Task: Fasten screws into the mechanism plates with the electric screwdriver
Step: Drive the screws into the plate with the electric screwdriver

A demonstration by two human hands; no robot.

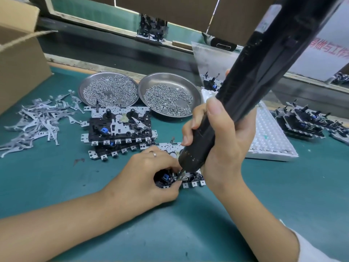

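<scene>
Head view: the right hand (pixel 222 140) is gripping the black screwdriver (pixel 251 86), tip down on a metal plate (pixel 190 181); the left hand (pixel 149 176) fingers are pinching that plate on the desk (pixel 188 224).

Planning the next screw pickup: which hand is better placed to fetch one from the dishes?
Left, probably. The right hand has its grip around the electric screwdriver, bit down on the mechanism plate. The left hand only steadies that plate, and the screw dishes lie ahead of it.

A factory assembly bench: screw dishes (pixel 170 95), stacked mechanism plates (pixel 119 127), green mat (pixel 188 224).
</scene>
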